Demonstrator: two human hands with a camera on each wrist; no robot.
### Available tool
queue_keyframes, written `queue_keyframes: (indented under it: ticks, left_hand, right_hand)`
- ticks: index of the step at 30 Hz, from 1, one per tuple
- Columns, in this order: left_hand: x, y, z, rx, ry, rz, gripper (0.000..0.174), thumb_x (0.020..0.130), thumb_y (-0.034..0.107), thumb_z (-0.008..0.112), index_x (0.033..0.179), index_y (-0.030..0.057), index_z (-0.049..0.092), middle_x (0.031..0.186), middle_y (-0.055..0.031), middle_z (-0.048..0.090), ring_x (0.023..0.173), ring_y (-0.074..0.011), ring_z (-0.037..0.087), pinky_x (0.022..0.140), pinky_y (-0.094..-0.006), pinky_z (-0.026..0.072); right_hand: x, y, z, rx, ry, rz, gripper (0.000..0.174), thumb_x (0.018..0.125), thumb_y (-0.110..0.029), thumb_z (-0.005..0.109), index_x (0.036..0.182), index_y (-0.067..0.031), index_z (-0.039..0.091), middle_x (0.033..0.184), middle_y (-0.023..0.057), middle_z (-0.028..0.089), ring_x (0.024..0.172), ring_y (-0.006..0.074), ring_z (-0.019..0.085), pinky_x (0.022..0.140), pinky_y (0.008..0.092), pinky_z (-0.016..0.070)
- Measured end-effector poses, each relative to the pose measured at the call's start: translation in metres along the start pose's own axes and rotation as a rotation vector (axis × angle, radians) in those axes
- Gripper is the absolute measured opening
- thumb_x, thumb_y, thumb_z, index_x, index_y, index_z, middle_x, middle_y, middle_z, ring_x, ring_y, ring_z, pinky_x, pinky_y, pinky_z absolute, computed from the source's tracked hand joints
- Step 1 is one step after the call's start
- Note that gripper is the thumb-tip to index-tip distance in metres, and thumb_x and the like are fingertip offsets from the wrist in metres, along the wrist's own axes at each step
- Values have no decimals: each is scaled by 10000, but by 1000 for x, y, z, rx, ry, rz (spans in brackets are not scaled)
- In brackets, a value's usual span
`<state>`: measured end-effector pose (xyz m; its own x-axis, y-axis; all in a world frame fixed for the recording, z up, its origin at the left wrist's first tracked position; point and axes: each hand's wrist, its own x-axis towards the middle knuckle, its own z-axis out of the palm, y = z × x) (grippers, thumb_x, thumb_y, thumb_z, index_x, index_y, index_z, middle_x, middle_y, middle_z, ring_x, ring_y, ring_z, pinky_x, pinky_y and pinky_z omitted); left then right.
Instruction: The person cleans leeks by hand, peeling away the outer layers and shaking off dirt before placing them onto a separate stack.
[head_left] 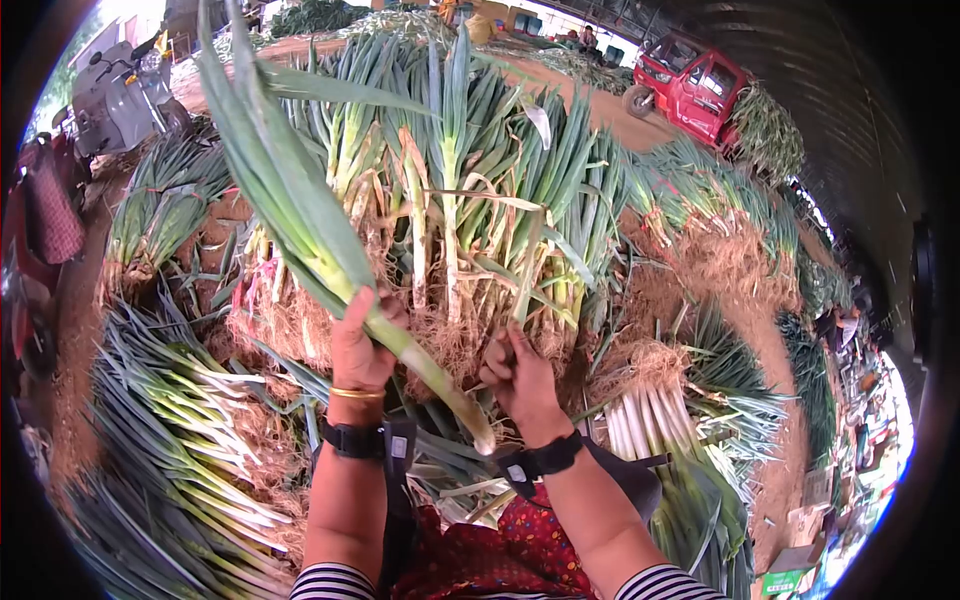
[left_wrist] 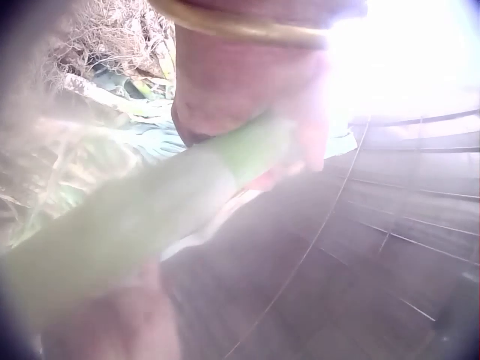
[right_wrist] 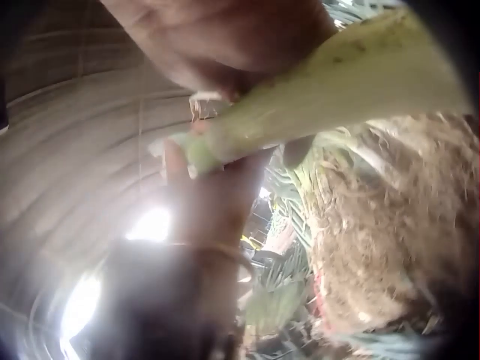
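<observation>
Green and pale-stemmed, one long leek (head_left: 310,225) slants across the middle of the head view, its leaves reaching the top left and its bare, pale root end pointing down to the right, between the person's forearms. The left hand (head_left: 362,340) grips it, thumb and fingers wrapped around the stem where green turns to white. The right hand (head_left: 520,380), just to the right of that stem, has curled fingers pinching a limp, pale green leaf strip (head_left: 529,275) that rises above the fingertips. Both wrist views are blurred, but each shows the leek's thick pale stem close up.

A gold bracelet (head_left: 357,393) circles the left wrist, and each wrist wears a black strap. Striped sleeves (head_left: 333,582) end near the elbows, with a red patterned cloth (head_left: 500,555) between the arms.

Just beyond the hands stands a row of upright leeks (head_left: 450,200) with tangled, fibrous brown roots. Another pile of leeks (head_left: 190,420) lies at the left, and a bundle of leeks (head_left: 650,420) lies at the right, roots pointing away from the person. Farther back, a red three-wheeled vehicle (head_left: 690,90) stands on brown ground, and a grey scooter (head_left: 120,100) stands at the upper left.
</observation>
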<state>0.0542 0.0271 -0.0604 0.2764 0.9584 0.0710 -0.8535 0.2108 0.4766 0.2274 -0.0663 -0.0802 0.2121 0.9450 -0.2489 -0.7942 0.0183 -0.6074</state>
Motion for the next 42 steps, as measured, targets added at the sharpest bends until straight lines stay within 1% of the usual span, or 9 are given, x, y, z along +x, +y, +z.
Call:
queue_keyframes:
  ticks: [6, 12, 18, 23, 29, 33, 38, 39, 42]
  left_hand:
    - [14, 25, -20, -42, 83, 143, 292, 790, 168, 685, 981, 34, 510, 808, -19, 545, 653, -100, 471, 592, -247, 411]
    - [8, 29, -18, -56, 72, 159, 231, 801, 145, 673, 950, 42, 530, 796, -23, 550, 643, -106, 470, 573, -258, 391]
    - [3, 15, -3, 30, 72, 164, 218, 793, 113, 667, 946, 32, 534, 793, -24, 543, 650, -118, 479, 589, -260, 398]
    - [0, -4, 6, 136, 45, 112, 275, 787, 116, 667, 988, -2, 521, 802, -35, 536, 641, -114, 468, 589, -262, 401]
    - [-3, -6, 7, 225, 85, 67, 228, 768, 60, 679, 959, 3, 569, 733, -31, 564, 616, -128, 518, 551, -239, 424]
    - [3, -7, 6, 244, 91, 69, 291, 766, 44, 681, 1031, 32, 561, 828, -30, 583, 648, -119, 530, 568, -239, 445]
    - [0, -1, 9, 234, 92, 158, 322, 782, 22, 656, 1084, 40, 547, 896, -37, 594, 699, -128, 546, 580, -242, 462]
    - [1, 2, 11, 232, 81, 171, 322, 791, 18, 644, 1096, 42, 544, 909, -38, 597, 713, -131, 551, 589, -240, 468]
    - [6, 7, 7, 180, 84, 155, 283, 822, 47, 618, 1096, 38, 545, 922, -48, 606, 728, -131, 561, 626, -248, 482]
  right_hand:
    - [-44, 21, -102, -1207, -20, 60, 252, 929, -253, 488, 891, -24, 586, 586, -25, 467, 517, 49, 425, 465, 220, 346]
    - [-70, 47, -264, -2086, -508, 338, 322, 875, -342, 499, 885, -24, 543, 730, 194, 567, 682, 371, 547, 632, 430, 422]
    - [-38, 1, -62, -1615, -112, -292, 400, 889, -343, 508, 1141, -33, 525, 1030, 205, 588, 945, 348, 578, 782, 393, 473]
    - [-12, 0, 58, -1808, -368, -709, 464, 872, -391, 518, 1172, -38, 497, 1006, 196, 600, 863, 324, 615, 708, 395, 509]
    - [8, 9, 75, -2239, -528, -633, 377, 848, -320, 540, 1132, -77, 497, 756, 106, 632, 633, 309, 617, 539, 408, 486]
    - [5, 15, 61, -2175, -787, -938, 167, 819, -255, 557, 829, -90, 576, 627, 66, 585, 553, 249, 608, 474, 357, 467]
    - [-20, 7, 59, -2088, -854, -1208, 98, 772, -193, 615, 725, -126, 562, 644, -17, 530, 648, 152, 591, 636, 312, 454]
    - [-30, 2, 59, -2077, -833, -1136, 62, 782, -182, 568, 784, -120, 573, 779, 12, 560, 813, 161, 574, 805, 353, 416]
    - [-49, -4, 63, -1621, -949, -1039, 98, 815, -197, 575, 797, -101, 569, 775, 39, 544, 812, 205, 562, 837, 402, 398]
